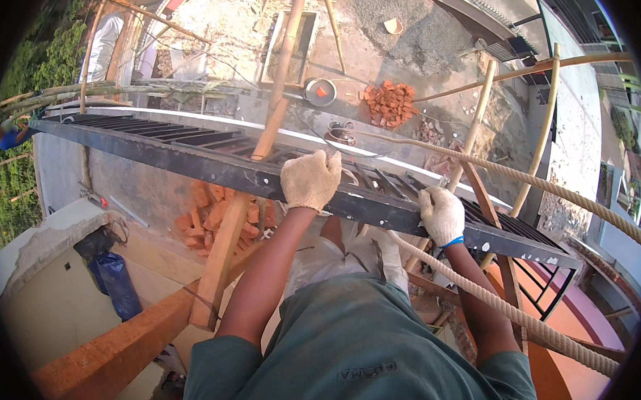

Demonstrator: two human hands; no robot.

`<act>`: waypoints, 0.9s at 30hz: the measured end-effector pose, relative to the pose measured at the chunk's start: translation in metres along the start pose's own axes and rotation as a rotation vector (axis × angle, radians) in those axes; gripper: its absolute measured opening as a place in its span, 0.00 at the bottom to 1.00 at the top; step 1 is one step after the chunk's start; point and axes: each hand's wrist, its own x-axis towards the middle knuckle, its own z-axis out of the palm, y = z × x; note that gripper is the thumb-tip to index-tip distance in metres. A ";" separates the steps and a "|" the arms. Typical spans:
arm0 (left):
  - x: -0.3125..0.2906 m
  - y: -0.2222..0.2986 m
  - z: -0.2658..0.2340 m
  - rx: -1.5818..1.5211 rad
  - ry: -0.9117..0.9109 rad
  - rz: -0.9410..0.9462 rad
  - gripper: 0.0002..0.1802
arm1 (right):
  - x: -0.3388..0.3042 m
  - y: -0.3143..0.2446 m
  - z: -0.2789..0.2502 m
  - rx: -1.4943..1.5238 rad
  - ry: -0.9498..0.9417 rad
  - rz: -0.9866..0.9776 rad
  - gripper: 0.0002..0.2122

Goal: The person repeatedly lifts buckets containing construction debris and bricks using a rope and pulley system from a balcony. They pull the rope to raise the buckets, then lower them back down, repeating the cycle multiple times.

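A long black metal railing (166, 151) with many thin bars crosses in front of me, from the far left to the lower right. My left hand (311, 180), in a pale knitted work glove, is closed over its near rail around the middle. Farther right, my right hand (442, 215) grips the same rail, gloved too, with a blue band at the wrist. The fingertips of both are partly hidden. Close to my right forearm runs a thick pale rope (477, 286). At the far left end of the railing is another person (12, 133) in blue.
Wooden posts (226, 259) and a thick beam (118, 344) stand at my left. Far below lie a brick pile (389, 104), nearer bricks (209, 217), a round basin (319, 80) and gravel (406, 32). Another rope stretch (537, 179) and bamboo poles (545, 130) cross at right.
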 end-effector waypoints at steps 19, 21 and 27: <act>-0.003 0.008 -0.003 -0.021 -0.004 0.001 0.29 | -0.007 0.010 0.011 -0.058 0.106 0.004 0.14; -0.006 0.005 -0.003 -0.055 0.032 -0.014 0.29 | -0.003 0.010 0.012 -0.061 0.106 -0.017 0.15; 0.011 -0.003 0.028 -0.158 0.107 0.091 0.28 | 0.005 0.034 0.033 -0.050 0.136 -0.021 0.18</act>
